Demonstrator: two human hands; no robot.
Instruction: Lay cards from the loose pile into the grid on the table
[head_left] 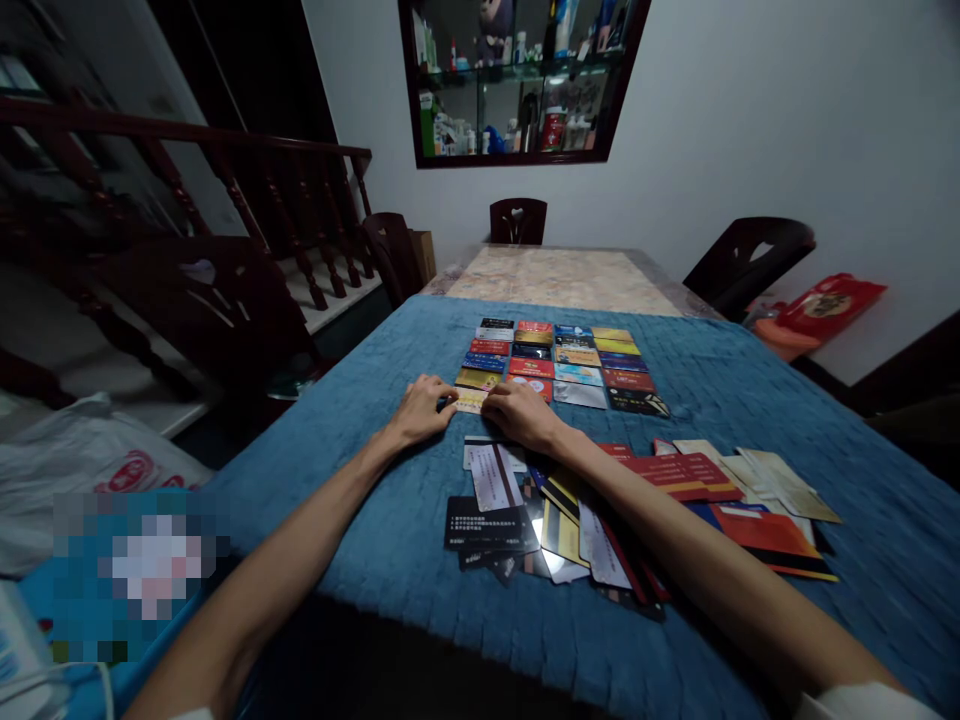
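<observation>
counter [555,272]: blue cloth [352,410] covers its near part | card pile [562,535]: lies by near edge | card grid [577,375]: four columns, mid-counter | left hand [426,408]: fingers narrow, at left end of yellow card [470,401] | right hand [525,412]: fingers curled, at right end; cannot tell if either grips | yellow card: sits at grid's corner toward counter's near and left edges

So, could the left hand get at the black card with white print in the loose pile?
Probably yes: the black card lies mostly uncovered on the left of the pile, and the right forearm crosses farther right, leaving the way open for the left hand.
</observation>
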